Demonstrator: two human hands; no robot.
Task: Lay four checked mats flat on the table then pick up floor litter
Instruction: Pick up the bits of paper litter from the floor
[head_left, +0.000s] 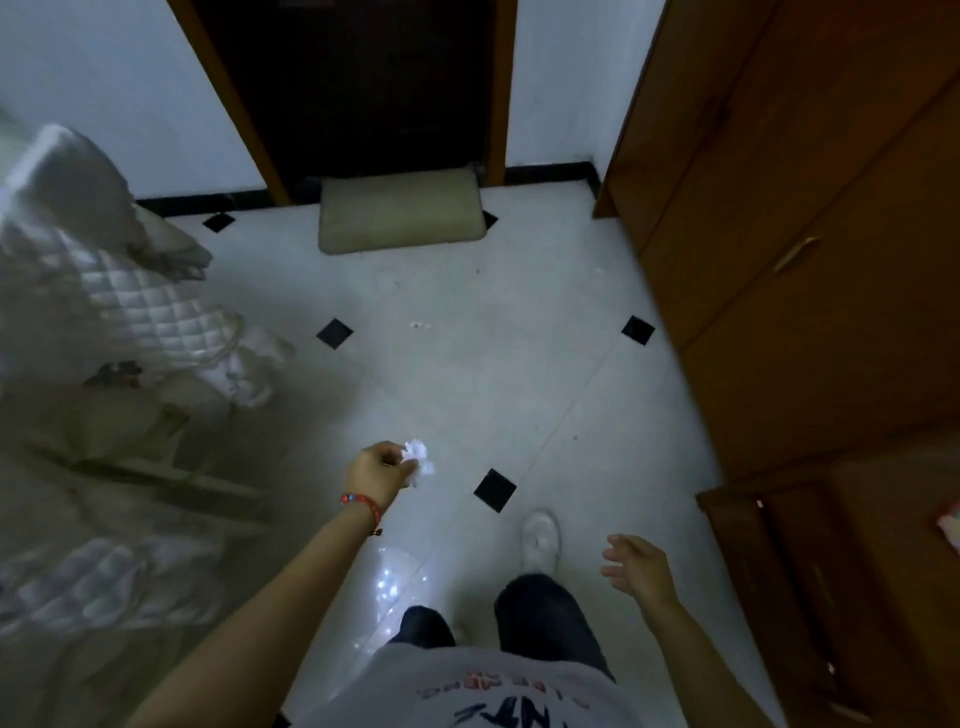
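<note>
My left hand (376, 473) is stretched forward over the white tiled floor and pinches a crumpled white piece of paper litter (418, 457) at its fingertips. My right hand (636, 566) hangs out to the right with relaxed, spread fingers and holds nothing. A small white scrap (420, 326) lies on the floor further ahead, towards the doorway. No checked mats or table are in view.
A beige doormat (400, 213) lies before a dark doorway (358, 88). Wooden cabinets (810, 270) line the right side. A chair with white quilted covers (130, 306) stands at the left. My white shoe (542, 535) steps forward on the floor.
</note>
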